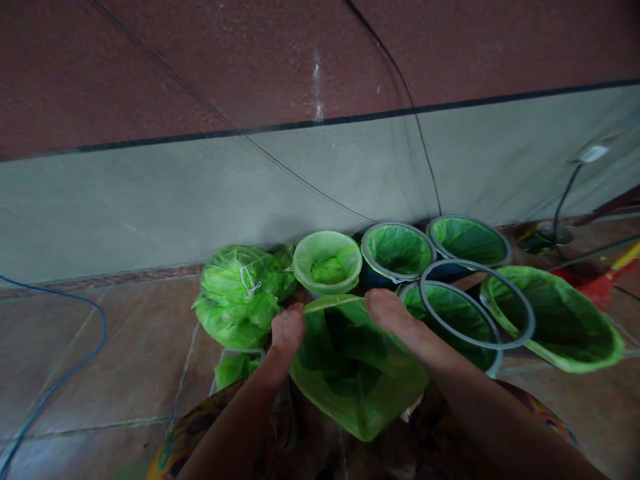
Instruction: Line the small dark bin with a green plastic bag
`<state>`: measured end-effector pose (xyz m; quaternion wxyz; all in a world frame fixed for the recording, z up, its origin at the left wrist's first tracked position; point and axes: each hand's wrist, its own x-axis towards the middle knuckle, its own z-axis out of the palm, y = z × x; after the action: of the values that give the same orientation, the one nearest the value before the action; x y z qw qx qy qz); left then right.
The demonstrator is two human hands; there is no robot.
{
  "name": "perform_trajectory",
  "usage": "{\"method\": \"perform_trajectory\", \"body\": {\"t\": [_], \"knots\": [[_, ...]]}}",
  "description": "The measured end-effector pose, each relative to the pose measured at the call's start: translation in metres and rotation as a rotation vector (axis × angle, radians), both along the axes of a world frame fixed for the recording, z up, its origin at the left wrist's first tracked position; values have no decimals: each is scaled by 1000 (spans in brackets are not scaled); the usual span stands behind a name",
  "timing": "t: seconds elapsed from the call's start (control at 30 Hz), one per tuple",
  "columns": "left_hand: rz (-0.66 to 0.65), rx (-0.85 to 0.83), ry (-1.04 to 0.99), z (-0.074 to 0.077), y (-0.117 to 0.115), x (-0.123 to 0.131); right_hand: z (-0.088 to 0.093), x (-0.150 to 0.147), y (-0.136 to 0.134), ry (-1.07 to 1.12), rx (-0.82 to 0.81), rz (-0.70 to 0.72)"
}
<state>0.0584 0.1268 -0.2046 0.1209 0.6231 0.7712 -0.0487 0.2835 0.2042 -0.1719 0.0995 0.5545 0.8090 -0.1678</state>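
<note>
My left hand [289, 328] is closed on the far left rim of a green plastic bag [360, 407]. On the opposite side, my right hand [390, 311] grips the same rim, so the bag's mouth is spread wide towards me. Its inside is dark, and any bin beneath it is hidden. Just beyond the bag sits a small bin lined in light green [327, 260]. To my left hand's left lies a tied bundle of green bags [237, 293]. A loose grey ring [493, 347] rests over a lined bin [445, 313] beside my right forearm.
Two more lined bins [399, 250] [470, 240] stand against the wall [150, 207]. Another bin with a green liner [555, 320] leans at the right, near a red dustpan-like object [593, 287]. A blue cable [75, 373] curves across the tiled floor at left.
</note>
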Motion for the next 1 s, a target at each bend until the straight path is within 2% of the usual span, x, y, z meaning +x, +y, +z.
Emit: {"method": "perform_trajectory", "body": {"t": [0.1,0.17,0.37,0.47,0.53,0.73,0.87,0.93,1.0], "knots": [[13,12,-12,0,-1,-2,8,16,7,-133,-194,-28],[-3,21,-23,1,-1,0,9,18,4,-137,-223,-19],[-87,37,-61,5,0,20,-4,-14,-19,115,65,122],[-116,36,-69,7,1,24,-5,-23,-19,95,116,162],[-116,16,-65,8,1,22,-3,-21,-13,44,94,141],[-45,-88,-17,8,-3,4,5,6,7,-63,21,-43],[-9,-98,-13,10,-5,-3,13,26,17,-244,-120,-200],[4,-93,-31,10,-5,-4,14,28,16,-300,-197,-216],[3,-80,-53,11,-4,-2,13,23,9,-287,-192,-154]]}}
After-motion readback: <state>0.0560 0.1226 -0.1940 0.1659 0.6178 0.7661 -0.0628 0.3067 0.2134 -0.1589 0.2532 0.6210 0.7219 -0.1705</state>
